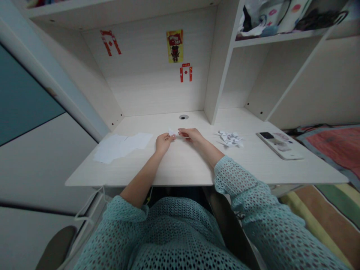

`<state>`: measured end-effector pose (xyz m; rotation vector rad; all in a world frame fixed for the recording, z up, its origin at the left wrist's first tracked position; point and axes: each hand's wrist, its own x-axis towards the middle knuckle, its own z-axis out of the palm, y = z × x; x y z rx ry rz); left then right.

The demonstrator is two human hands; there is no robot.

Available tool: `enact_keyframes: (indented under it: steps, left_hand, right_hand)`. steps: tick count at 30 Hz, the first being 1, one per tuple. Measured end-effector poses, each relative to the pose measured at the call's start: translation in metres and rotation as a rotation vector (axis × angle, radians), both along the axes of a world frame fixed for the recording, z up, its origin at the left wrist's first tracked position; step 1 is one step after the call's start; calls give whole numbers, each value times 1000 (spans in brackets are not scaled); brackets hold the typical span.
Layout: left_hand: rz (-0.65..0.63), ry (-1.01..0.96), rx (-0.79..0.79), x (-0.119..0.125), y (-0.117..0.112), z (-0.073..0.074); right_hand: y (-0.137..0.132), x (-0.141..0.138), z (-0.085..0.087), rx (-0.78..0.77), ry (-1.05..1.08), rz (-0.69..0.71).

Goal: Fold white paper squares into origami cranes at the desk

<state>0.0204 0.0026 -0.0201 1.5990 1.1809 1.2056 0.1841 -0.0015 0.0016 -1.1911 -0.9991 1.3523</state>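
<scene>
A small folded piece of white paper point(171, 132) is held just above the middle of the desk. My left hand point(164, 143) pinches it from the left between thumb and fingers. From the other side, the bent fingertips of my right hand point(190, 134) close on the paper's right edge, though the exact contact is too small to see clearly. A pile of small folded white paper pieces point(230, 139) lies to the right of my right hand. Flat white paper sheets point(116, 146) overlap one another on the desk, left of my left hand.
The white desk point(180, 168) has upright side panels and a back panel with red and yellow stickers point(174, 45). A phone point(278, 145) lies at the right. A cable hole point(183, 117) sits near the back. Shelves point(281, 37) overhead hold various items.
</scene>
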Motion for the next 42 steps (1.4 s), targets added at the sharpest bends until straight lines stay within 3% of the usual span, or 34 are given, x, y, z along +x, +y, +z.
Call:
enact_keyframes:
  steps: [5,14,22,30,33,37,42]
  left_hand:
    - [-20,6,-34,2,-5,5]
    - [-4,0,-57,4,-9,10]
    - [15,20,-60,4,-6,9]
    - [8,-7,-75,2,-7,8]
    - [22,20,-92,2,-8,8]
    - [26,24,-128,1,-6,9]
    - [21,-6,-146,0,-7,10]
  right_hand:
    - [-1,-1,0,-39,107,13]
    - [-3,1,3,-197,334,194]
    - [-1,5,3,-120,180,167]
    - [-2,2,2,-186,264,209]
    - [-2,1,1,-76,95,154]
    - [0,4,2,241,-228,-19]
    - [-2,7,7,526,-408,-131]
